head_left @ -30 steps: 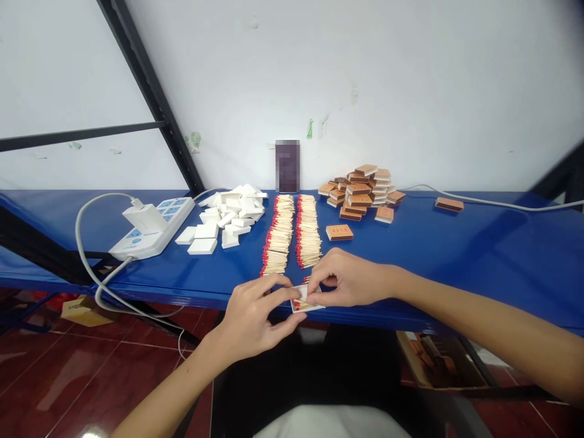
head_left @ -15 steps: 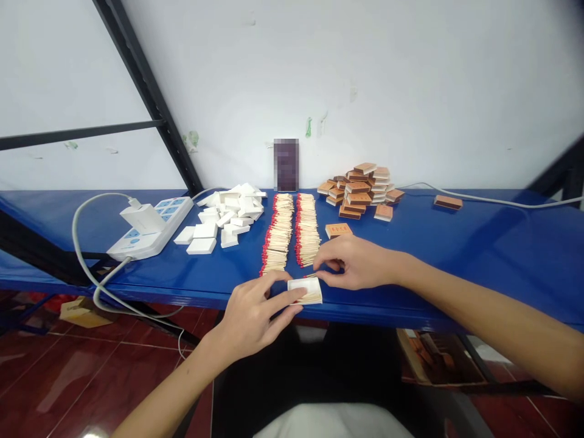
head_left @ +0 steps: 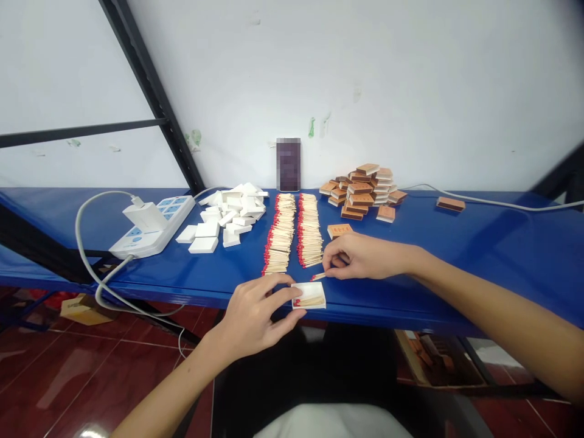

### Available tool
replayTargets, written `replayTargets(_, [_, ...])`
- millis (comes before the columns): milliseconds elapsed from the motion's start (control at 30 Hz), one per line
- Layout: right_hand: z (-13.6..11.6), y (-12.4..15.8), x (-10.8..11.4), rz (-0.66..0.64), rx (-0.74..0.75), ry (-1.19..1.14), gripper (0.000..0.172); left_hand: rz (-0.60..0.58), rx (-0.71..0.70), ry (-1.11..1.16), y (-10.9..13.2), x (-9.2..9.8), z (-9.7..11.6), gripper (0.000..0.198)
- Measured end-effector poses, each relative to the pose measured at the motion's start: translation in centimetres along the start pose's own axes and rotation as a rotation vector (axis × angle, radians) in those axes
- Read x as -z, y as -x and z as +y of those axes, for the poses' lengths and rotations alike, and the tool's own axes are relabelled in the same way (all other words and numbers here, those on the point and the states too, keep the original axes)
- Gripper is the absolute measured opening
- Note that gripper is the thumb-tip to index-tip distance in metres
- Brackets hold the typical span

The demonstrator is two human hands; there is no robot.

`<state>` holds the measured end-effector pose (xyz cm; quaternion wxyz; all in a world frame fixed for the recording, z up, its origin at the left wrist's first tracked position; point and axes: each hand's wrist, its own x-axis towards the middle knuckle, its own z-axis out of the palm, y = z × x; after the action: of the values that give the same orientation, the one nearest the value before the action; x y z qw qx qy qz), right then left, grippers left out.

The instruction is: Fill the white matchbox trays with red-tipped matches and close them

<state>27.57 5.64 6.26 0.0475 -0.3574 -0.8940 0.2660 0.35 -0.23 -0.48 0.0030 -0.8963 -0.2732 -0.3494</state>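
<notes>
Taking the clock about the white tray (head_left: pixel 314 289), with twelve away from the person: that open, shallow tray sits at the near edge of the blue desk (head_left: pixel 438 261). A thin layer of matches (head_left: pixel 314 302) lies along its six o'clock side, red heads towards nine; its twelve o'clock side shows bare white bottom. The left hand (head_left: pixel 260 316) has its grip clasped on the tray's nine o'clock end, thumb at the near wall, index finger over the match heads. The right hand (head_left: pixel 353 255), at about half past one, has its grip pinched on a small bunch of loose matches (head_left: pixel 318 277), just beyond the far wall; their number is too small to count.

Two long rows of red-headed matches (head_left: pixel 310 231) stretch towards eleven and twelve. More white trays (head_left: pixel 237 210) are heaped towards half past ten, and orange matchbox covers (head_left: pixel 360 188) towards one. Below, at four, a carton (head_left: pixel 413 360) contains orange-brown boxes (head_left: pixel 449 364).
</notes>
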Motion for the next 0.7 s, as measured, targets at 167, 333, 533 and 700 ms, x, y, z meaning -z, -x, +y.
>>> replayTargets(167, [-0.14, 0.22, 0.21, -0.03, -0.039, 0.043, 0.013, 0.011, 0.003, 0.007, 0.0, -0.11, 0.08, 0.015])
replayTargets(333, [-0.17, 0.28, -0.18, 0.021, 0.032, 0.124, 0.01, 0.026, 0.007, 0.006, 0.0, -0.24, 0.1, 0.015])
replayTargets(533, [-0.54, 0.25, -0.41, -0.024, 0.019, 0.117, 0.006, 0.009, 0.033, 0.029, -0.16, -0.07, 0.15, 0.015])
replayTargets(700, [-0.44, 0.1, -0.61, 0.017, 0.054, 0.089, 0.007, 0.015, 0.038, 0.035, -0.23, -0.01, 0.26, 0.013])
